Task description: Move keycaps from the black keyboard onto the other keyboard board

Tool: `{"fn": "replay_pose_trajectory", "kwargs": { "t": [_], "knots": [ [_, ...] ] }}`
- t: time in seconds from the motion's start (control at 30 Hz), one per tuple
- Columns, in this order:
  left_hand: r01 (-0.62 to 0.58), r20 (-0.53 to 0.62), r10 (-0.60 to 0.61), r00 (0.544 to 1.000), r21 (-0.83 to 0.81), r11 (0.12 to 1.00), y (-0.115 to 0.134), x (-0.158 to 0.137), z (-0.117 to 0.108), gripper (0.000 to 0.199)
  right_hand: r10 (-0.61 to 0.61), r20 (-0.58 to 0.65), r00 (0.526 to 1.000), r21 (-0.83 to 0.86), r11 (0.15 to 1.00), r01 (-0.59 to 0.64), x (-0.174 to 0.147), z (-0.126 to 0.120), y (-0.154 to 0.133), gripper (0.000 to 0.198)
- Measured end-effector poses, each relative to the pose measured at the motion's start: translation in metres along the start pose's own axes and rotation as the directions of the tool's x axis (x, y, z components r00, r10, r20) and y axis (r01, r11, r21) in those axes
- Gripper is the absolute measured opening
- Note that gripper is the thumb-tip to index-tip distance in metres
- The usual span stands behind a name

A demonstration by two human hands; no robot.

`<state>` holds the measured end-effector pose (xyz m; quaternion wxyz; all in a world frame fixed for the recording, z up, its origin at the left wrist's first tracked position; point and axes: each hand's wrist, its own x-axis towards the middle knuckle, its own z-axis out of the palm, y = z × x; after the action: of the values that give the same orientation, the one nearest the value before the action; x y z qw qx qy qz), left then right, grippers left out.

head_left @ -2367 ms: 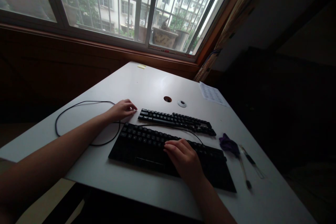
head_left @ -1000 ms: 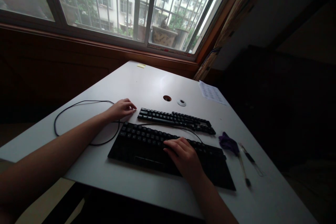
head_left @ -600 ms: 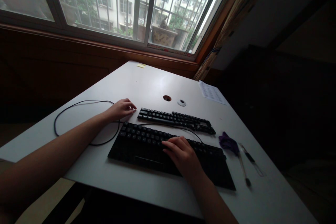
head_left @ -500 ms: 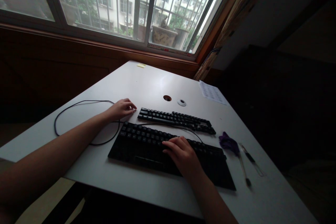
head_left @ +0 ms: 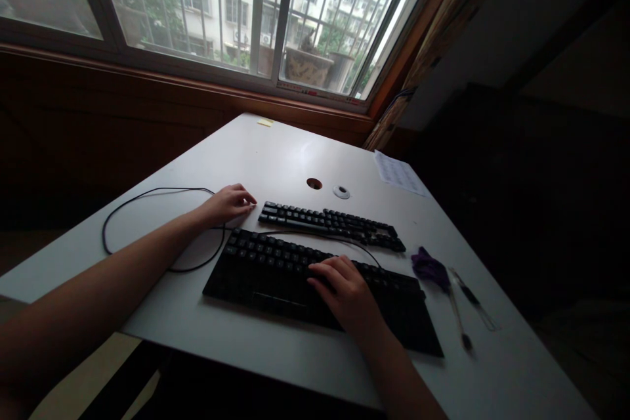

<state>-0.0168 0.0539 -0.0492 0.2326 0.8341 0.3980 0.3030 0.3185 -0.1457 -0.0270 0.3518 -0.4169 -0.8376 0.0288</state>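
Note:
A black keyboard (head_left: 275, 285) with a wide front rest lies slantwise on the white desk. My right hand (head_left: 347, 292) is over its middle, thumb and forefinger bent together at the lower row of keys; whatever is between them is too dark and small to make out. Behind the keyboard, several rows of loose black keycaps (head_left: 315, 218) are laid out on the desk. My left hand (head_left: 229, 202) rests on the desk just left of these rows, fingers loosely curved and apart, holding nothing visible. The keyboard's black cable (head_left: 142, 193) loops under my left forearm.
At the right lie a purple cloth (head_left: 429, 267), a small brush (head_left: 460, 325) and a wire tool with a dark handle (head_left: 470, 295). Farther back are a cable hole (head_left: 314, 184), its round cover (head_left: 341, 191), a printed sheet (head_left: 399, 172) and a yellow note (head_left: 265, 123).
My right hand has shifted slightly right over the keyboard, its fingers curling a little more. My left hand stays where it was.

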Motion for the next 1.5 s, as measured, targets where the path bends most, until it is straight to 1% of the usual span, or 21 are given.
{"fn": "replay_pose_trajectory", "kwargs": {
  "t": [0.3,0.53,0.97,1.1,1.27,1.33,1.5],
  "knots": [
    [-0.009,-0.009,0.009,1.0,-0.005,1.0,-0.0059,0.0004,0.0015,0.038,-0.004,-0.014,1.0,-0.005,1.0,0.004,0.0011,-0.0019,-0.0009,0.02],
    [-0.008,-0.009,0.008,1.0,-0.008,1.0,-0.004,-0.0003,0.001,0.036,-0.003,-0.006,1.0,-0.004,1.0,0.003,0.0006,-0.0029,-0.0002,0.023],
    [-0.011,-0.008,0.011,1.0,0.005,1.0,-0.005,0.0004,0.0011,0.037,0.034,0.001,0.999,-0.002,0.999,-0.034,-0.0013,-0.0007,0.0007,0.016],
    [-0.006,-0.004,0.006,1.0,0.005,1.0,-0.0041,0.0002,0.0004,0.038,0.035,-0.006,0.999,-0.026,0.999,-0.035,-0.0012,-0.0003,-0.0005,0.014],
    [0.004,0.004,-0.004,1.0,0.003,1.0,-0.002,0.0003,0.0001,0.039,0.009,0.033,0.999,-0.06,0.998,-0.007,-0.0017,-0.001,-0.0006,0.028],
    [0.004,-0.002,-0.004,1.0,-0.001,1.0,-0.0013,0.0003,0.0003,0.04,-0.006,0.045,0.999,-0.073,0.997,0.009,-0.0014,-0.0013,-0.0006,0.029],
    [-0.003,-0.005,0.003,1.0,-0.009,1.0,-0.0019,0.0005,0.0004,0.038,-0.007,-0.002,1.0,-0.048,0.999,0.007,-0.0002,-0.0016,0.0008,0.022]
  ]
}}
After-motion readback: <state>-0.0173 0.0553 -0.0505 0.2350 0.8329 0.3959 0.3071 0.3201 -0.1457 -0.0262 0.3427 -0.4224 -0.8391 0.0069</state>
